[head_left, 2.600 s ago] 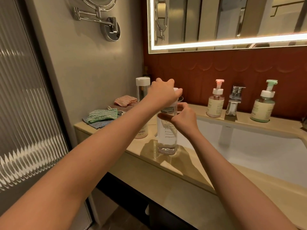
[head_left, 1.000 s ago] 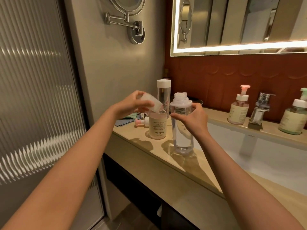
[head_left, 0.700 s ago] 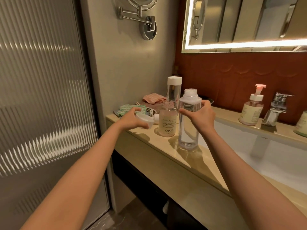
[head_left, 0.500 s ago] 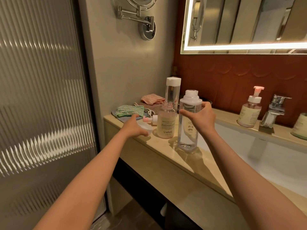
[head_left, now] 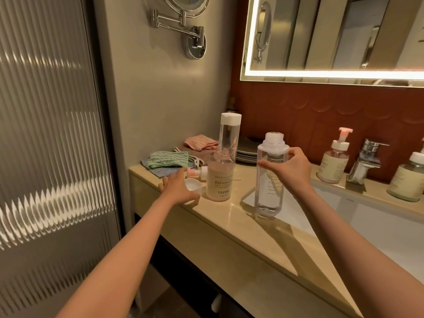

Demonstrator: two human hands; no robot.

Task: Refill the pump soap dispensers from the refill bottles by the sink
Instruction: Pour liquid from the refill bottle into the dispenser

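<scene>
My right hand grips the shoulder of a clear refill bottle, upright with its neck uncapped, at the sink's left edge. Its white cap sits on the beige counter, and my left hand rests against the cap with fingers relaxed. Between my hands stands a pink dispenser bottle labelled YAPING, its neck open. The dispenser's pump head lies behind my left hand. A second tall clear refill bottle with a white cap stands behind the dispenser.
A pink-pump dispenser, a chrome faucet and a green-tinted dispenser line the ledge behind the white sink. Folded cloths and stacked plates fill the back left corner. A ribbed glass door is at left.
My left hand took the cap off the clear bottle, carried it left and down, and set it on the counter beside the pink dispenser. My right hand kept hold of the bottle.
</scene>
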